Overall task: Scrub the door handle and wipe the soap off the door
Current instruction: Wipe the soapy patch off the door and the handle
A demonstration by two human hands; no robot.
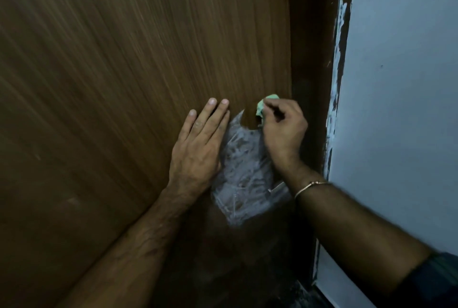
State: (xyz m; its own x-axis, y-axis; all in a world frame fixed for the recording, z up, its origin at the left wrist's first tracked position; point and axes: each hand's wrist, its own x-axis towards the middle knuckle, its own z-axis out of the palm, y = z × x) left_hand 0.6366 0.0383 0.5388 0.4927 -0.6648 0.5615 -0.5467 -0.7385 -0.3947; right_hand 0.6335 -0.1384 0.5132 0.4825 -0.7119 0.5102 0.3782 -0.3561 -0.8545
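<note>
Matt wood-grain door [124, 84], soapy film [240, 171] smeared on it, soft green cloth [262, 106]

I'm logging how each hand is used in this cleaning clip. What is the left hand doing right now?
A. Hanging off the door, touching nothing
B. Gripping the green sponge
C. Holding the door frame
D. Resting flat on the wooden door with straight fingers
D: the left hand lies flat on the door with fingers straight, beside the soapy patch, while the right hand pinches the green sponge.
</note>
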